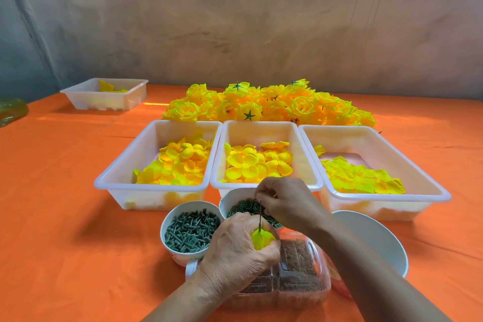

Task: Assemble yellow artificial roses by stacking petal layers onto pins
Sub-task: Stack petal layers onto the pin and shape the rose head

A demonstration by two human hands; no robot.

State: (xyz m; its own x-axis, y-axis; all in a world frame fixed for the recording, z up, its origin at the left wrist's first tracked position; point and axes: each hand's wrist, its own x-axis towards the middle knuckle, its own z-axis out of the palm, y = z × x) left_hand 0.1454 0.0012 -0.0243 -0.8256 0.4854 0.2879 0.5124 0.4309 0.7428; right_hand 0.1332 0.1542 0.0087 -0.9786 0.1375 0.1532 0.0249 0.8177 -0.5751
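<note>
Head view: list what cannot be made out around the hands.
Head view only:
- Whatever the right hand pinches above the pin is too small to tell.
- Pin's lower end: buried in the petal bud held by the left hand.
- Ring bowl: partly covered by the right hand.
- Green object: cut by left edge, blurred.

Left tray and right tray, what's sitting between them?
The middle tray, holding loose yellow petals, fills the gap between the left tray and right tray. The head view shows it.
</note>
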